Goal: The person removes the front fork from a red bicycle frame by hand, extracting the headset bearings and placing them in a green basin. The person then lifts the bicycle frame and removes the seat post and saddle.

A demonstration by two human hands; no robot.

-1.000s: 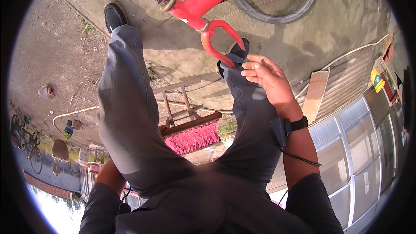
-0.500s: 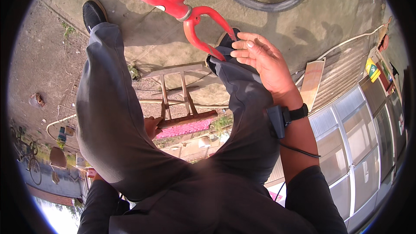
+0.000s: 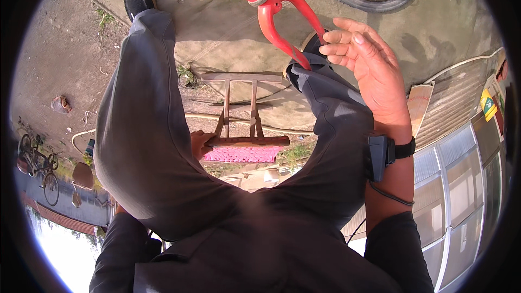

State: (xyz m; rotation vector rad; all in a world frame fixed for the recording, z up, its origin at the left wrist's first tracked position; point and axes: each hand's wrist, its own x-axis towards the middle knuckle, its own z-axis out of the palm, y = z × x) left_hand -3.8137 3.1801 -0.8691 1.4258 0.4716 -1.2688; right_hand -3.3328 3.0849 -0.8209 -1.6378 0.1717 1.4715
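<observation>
Fingers of the right hand (image 3: 374, 70) curl loosely, pinching nothing, fingertips just beside the red bicycle fork (image 3: 285, 27). Below the fork, the left hand (image 3: 199, 144) touches the wooden stool (image 3: 247, 141); its fingers' state I cannot tell.

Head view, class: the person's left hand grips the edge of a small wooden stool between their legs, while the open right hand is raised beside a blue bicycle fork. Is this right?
Not quite: the bicycle fork is red, not blue, as the head view shows. The rest holds: the left hand grips the edge of the small wooden stool between the legs, and the open right hand is raised beside the fork.
</observation>
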